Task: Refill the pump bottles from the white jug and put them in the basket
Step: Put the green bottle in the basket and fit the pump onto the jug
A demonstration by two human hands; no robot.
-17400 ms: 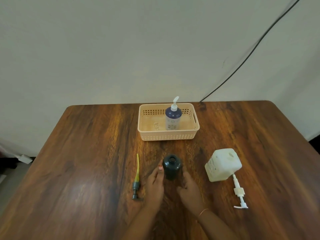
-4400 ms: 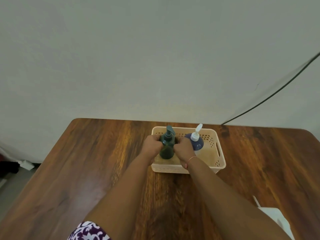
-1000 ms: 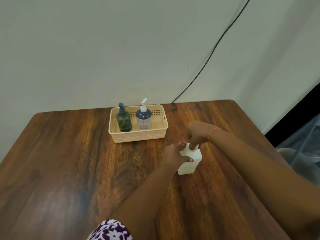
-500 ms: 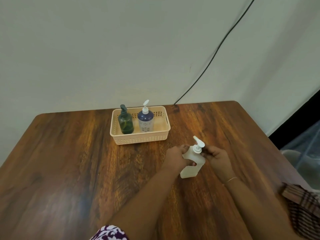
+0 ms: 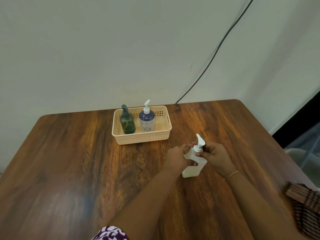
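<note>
The white jug (image 5: 192,168) stands upright on the wooden table, right of centre. My left hand (image 5: 178,157) wraps its body from the left. My right hand (image 5: 214,154) pinches the collar of the white pump head (image 5: 199,143) seated in the jug's neck. Behind them, a peach basket (image 5: 141,138) holds a dark green pump bottle (image 5: 127,121) on the left and a dark blue pump bottle (image 5: 147,119) with a white pump beside it, both upright.
The table (image 5: 69,170) ends at a rounded far right corner near the jug. A black cable (image 5: 213,52) runs down the wall to the table's back edge. A striped cloth (image 5: 304,200) lies at the lower right.
Over the last second my right hand moved from above the jug to its right side, and the white pump now stands in the neck. Earlier, the green bottle went into the basket.
</note>
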